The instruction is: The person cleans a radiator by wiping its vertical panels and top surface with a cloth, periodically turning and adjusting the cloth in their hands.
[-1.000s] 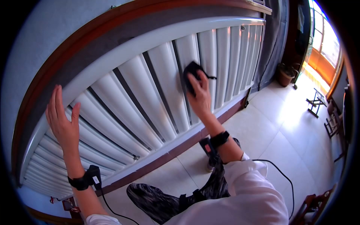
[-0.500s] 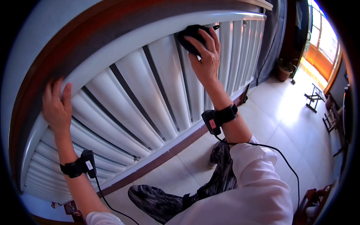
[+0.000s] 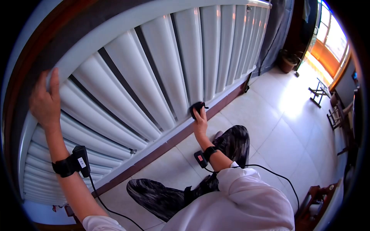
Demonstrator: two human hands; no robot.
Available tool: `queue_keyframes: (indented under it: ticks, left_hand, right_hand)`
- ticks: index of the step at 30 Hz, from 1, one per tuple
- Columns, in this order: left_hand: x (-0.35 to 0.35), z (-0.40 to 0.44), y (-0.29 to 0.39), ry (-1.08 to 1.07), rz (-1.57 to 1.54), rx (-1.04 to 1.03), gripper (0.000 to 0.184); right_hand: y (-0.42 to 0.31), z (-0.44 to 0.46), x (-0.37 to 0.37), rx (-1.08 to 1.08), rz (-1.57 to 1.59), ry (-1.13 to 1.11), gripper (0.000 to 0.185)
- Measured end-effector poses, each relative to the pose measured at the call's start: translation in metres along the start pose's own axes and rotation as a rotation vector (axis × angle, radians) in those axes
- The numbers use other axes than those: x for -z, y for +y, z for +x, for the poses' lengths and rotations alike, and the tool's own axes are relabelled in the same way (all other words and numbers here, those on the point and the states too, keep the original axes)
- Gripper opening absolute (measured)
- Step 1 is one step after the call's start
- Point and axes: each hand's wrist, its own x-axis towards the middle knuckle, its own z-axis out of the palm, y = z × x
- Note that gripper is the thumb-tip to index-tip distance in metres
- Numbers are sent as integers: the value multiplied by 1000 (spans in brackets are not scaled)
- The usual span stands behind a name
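The right hand closed on a black, soft fabric cloth, bunched beyond its fingertips and partly hidden, at a white, ribbed, metal-looking radiator's lower edge; the left hand's fingers, thumb apart, lay blurred at the rim.

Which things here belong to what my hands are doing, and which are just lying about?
In use:
- Black cloth-like pad, in your right hand
- White radiator, left hand at its top edge

Just about:
- Plant pot
- Small folding stool
- Gray curtain
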Motion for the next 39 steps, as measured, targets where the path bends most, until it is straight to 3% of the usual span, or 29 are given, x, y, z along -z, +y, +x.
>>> queue_keyframes:
  ticks: [2,3,5,7,9,10,11,13,15,17,25,29,39]
  left_hand:
    - [3,2,3,-18,-19,25,45]
    - [3,2,4,-27,-30,30,45]
    - [2,1,2,-40,-42,39,45]
    - [-4,0,0,-18,-42,26,46]
    - [-3,-1,0,-55,-46,66,46]
    - [-2,0,0,-87,-49,101,46]
    - [-2,1,0,-88,-53,99,46]
    - [-5,-2,-2,-55,-18,96,46]
    - [-10,-3,-8,-55,-17,85,46]
    - [-12,-5,-12,-60,-13,72,46]
    - [-17,-9,-21,-4,89,9,46]
    - [-15,-8,-19,-2,76,14,47]
    - [-28,-10,-28,-16,104,-114,40]
  right_hand:
    - [23,-10,8,-217,-20,-166,53]
    - [33,3,16,-213,-23,-158,53]
    - [60,54,34,-704,244,-554,44]
    - [85,116,53,-344,236,-306,40]
    - [-1,201,107,-38,429,-29,39]
    - [-29,239,118,4,533,54,39]
    - [-63,271,130,160,349,162,42]
    - [-114,306,141,341,246,143,43]
    - [-123,318,118,331,144,111,44]
    - [-121,302,93,517,-21,317,49]
    - [-30,180,59,455,-155,178,55]
    - [-22,151,66,371,-197,48,53]
    - [-79,214,93,261,-78,89,23]
